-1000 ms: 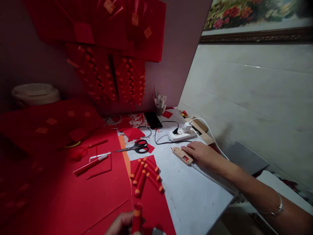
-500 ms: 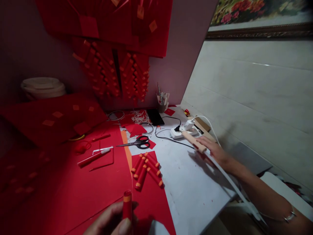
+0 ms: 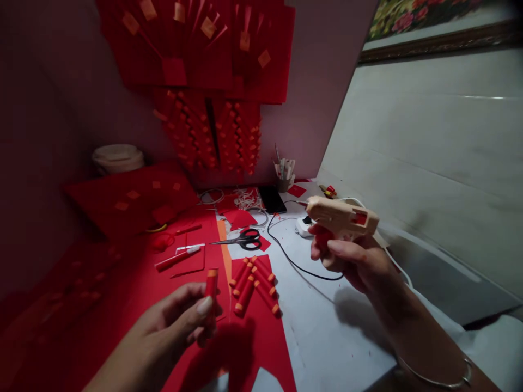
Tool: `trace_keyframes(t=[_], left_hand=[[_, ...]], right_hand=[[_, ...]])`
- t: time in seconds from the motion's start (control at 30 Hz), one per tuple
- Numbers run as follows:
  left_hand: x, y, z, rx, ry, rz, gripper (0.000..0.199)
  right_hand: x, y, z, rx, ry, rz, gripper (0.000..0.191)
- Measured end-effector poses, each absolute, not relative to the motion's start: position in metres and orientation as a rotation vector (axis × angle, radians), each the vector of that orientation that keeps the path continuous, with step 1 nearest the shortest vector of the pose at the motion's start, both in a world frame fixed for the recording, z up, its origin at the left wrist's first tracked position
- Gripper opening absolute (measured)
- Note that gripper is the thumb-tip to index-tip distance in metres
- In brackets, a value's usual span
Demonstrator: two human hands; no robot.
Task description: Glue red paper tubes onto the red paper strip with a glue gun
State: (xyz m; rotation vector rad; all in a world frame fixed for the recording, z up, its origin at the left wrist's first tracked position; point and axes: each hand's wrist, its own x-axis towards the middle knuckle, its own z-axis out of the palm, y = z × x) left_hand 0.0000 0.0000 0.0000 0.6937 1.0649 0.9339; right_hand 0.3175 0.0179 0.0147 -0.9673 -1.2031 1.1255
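In my left hand (image 3: 175, 318) a red paper tube (image 3: 211, 288) with an orange band stands upright, pinched between thumb and fingers. My right hand (image 3: 359, 258) is wrapped round the handle of a beige glue gun (image 3: 341, 215), raised over the white part of the table, its nozzle pointing left. Between the hands, several red tubes with orange ends (image 3: 245, 294) lie in a slanted double row on a red paper strip (image 3: 261, 337). Black-handled scissors (image 3: 247, 239) lie just beyond them.
A white power strip (image 3: 303, 226) and a black cable (image 3: 300, 267) lie near the glue gun. Behind are a phone (image 3: 272, 200) and a cup of pens (image 3: 284, 177). Leftward lies a red marker (image 3: 175, 259). Red paper decorations (image 3: 196, 60) hang on the wall.
My right hand has lifted the glue gun from beside the power strip and turned it to point left. My left hand has moved up and forward with the red tube.
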Motion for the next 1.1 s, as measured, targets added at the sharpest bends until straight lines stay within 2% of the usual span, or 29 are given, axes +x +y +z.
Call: trace_keyframes(t=[0.13, 0.33, 0.4, 0.57, 0.77, 1.1], left_hand=[[0.017, 0.014, 0.008, 0.656, 1.078, 0.881, 0.026], [0.017, 0.027, 0.0, 0.593, 1.079, 0.922, 0.015], [0.017, 0.027, -0.008, 0.603, 1.033, 0.921, 0.019], [0.019, 0.026, -0.024, 0.551, 0.987, 0.897, 0.032], [0.025, 0.022, -0.03, 0.48, 0.969, 0.897, 0.036], [0.026, 0.021, -0.034, 0.499, 0.945, 0.83, 0.03]], right_hand=[[0.294, 0.032, 0.017, -0.86, -1.224, 1.344, 0.026], [0.261, 0.041, -0.008, -0.847, -1.196, 1.633, 0.034], [0.256, 0.039, -0.02, -0.881, -1.193, 1.678, 0.038], [0.255, 0.036, -0.032, -0.929, -1.229, 1.714, 0.046], [0.25, 0.03, -0.031, -0.952, -1.324, 1.823, 0.054], [0.249, 0.026, -0.032, -1.044, -1.404, 1.74, 0.046]])
